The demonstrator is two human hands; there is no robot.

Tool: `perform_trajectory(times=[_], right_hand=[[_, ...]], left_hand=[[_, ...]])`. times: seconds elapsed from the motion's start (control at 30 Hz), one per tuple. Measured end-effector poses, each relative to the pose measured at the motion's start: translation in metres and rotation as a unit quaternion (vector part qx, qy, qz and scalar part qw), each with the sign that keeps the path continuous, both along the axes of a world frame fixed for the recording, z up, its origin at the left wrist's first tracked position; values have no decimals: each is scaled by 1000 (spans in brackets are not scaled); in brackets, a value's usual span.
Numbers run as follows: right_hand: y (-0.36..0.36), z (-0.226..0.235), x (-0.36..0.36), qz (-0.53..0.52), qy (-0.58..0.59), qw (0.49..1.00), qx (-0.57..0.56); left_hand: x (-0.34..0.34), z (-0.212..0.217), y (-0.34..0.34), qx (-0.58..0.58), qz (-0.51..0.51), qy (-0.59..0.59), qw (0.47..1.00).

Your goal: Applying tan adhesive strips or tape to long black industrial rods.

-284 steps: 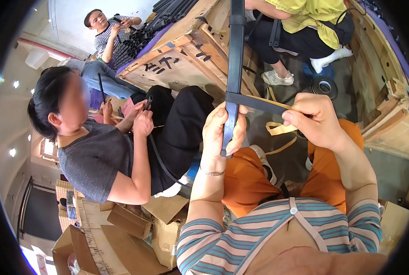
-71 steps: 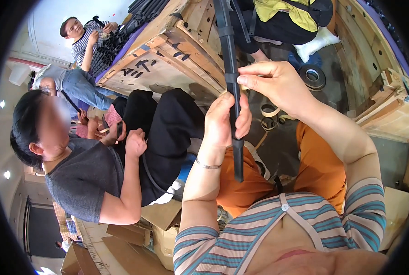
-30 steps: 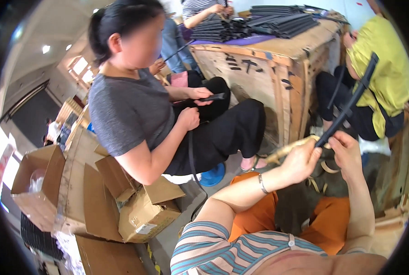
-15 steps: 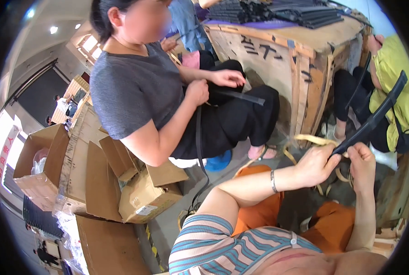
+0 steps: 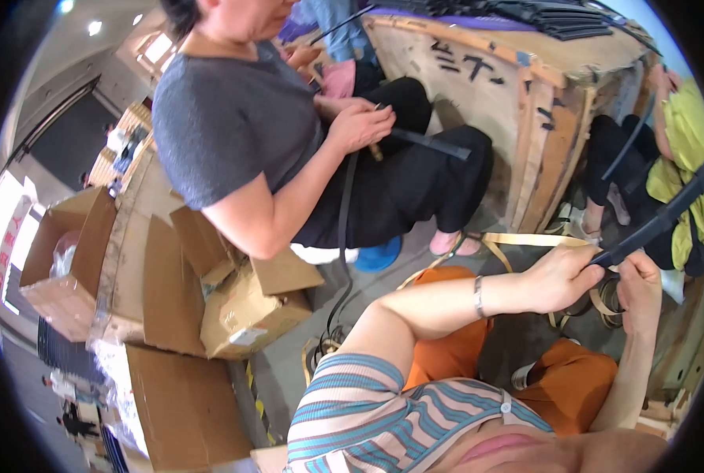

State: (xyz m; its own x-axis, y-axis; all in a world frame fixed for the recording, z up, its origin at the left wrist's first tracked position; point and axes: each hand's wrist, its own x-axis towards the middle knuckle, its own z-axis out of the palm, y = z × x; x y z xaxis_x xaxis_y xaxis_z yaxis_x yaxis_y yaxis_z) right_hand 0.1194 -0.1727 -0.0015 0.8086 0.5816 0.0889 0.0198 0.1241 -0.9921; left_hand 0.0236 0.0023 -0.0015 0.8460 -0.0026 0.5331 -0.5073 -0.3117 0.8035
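Observation:
My left hand (image 5: 566, 277) is wrapped round the lower end of a long black rubber-like strip (image 5: 663, 222), which slants up to the right. Close beside it, my right hand (image 5: 640, 285) has its fingers pinched together at the strip's end; whatever lies between them is too small to make out. A pale yellow band (image 5: 517, 239) runs leftward from behind my left hand. More of this band hangs in loops (image 5: 604, 298) below my hands.
A seated person in a grey T-shirt (image 5: 233, 126) handles another black strip (image 5: 431, 144). Black strips are piled on a wooden crate (image 5: 478, 102). At right sits a person in yellow-green (image 5: 687, 158). Open cardboard boxes (image 5: 261, 311) stand at left, with a blue round thing (image 5: 379, 254) nearby.
My hands and the black strip have shifted slightly right and down, the strip's far end nearing the rim. The pale band is stretched straighter. The neighbour's hands have come together.

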Motion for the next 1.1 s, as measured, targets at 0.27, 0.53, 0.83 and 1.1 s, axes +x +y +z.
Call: perform_trajectory(times=[0.27,0.53,0.83,1.1], right_hand=[[-7,-15,3,-7,43,998,49],[-2,15,-21,-24,8,999,43],[4,35,-26,6,-85,992,98],[10,22,-43,-246,-417,875,23]], left_hand=[[-1,-5,4,21,-44,-16,999],[3,-6,-8,-5,-39,13,999],[9,3,-27,-191,-155,109,963],[7,4,-43,-97,-10,29,995]])
